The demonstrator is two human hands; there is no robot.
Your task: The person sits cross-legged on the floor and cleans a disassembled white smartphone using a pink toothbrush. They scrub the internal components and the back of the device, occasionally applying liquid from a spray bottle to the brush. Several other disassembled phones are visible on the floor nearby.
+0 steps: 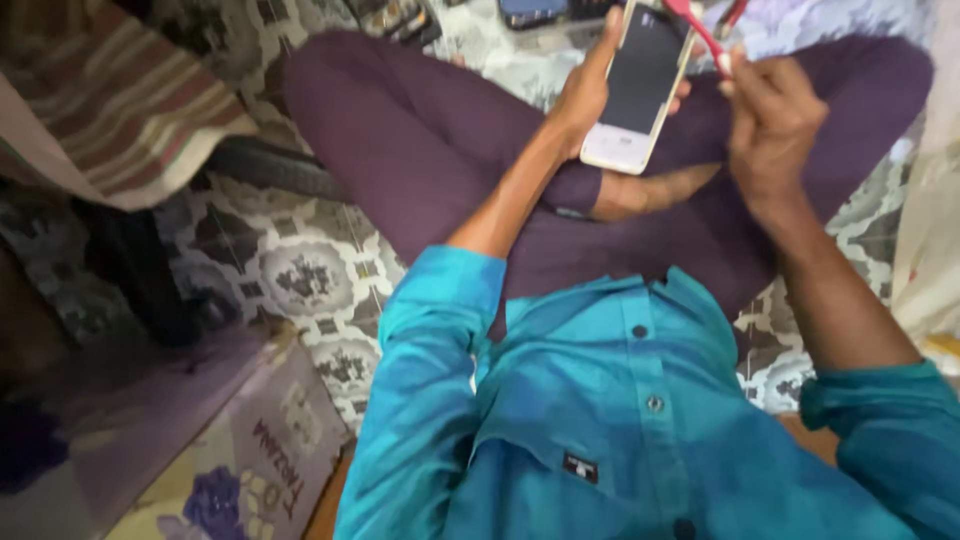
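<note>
I sit cross-legged on a patterned floor, in a teal shirt and dark purple trousers. My left hand (pixel 585 95) holds a white smartphone (pixel 640 85) with a dark screen, tilted above my lap. My right hand (pixel 770 120) grips a red-handled tool (pixel 700 30), thin like a pair of tweezers or small pliers. Its tip meets the phone's upper right edge. The tool's top end runs out of the frame.
A striped cloth (pixel 120 90) hangs at the left. A printed mat with purple flowers (pixel 230 470) lies at the lower left. Dark devices (pixel 530 12) lie on the floor beyond my knees. Pale fabric (pixel 930 230) lines the right edge.
</note>
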